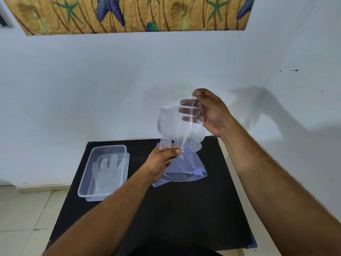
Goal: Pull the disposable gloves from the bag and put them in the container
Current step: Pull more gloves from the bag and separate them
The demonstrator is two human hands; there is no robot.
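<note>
My right hand (210, 111) is raised in front of the pale wall, thumb and forefinger pinching the top edge of a clear, filmy disposable glove (177, 124) — my other fingers show through the plastic, blurred. The glove hangs crinkled and limp; its finger shapes are hard to make out against the wall. My left hand (162, 163), lower down, pinches the glove's bottom edge between thumb and fingers, just above the bag (186, 170). That bag is thin, bluish-lilac plastic, slumped and creased on the matte black table (184, 215); part of it is hidden behind my left hand. To the left sits a clear rectangular plastic container (103, 170) with rounded corners — one translucent glove (107, 174) lies flat inside, fingers pointing toward the wall.
</note>
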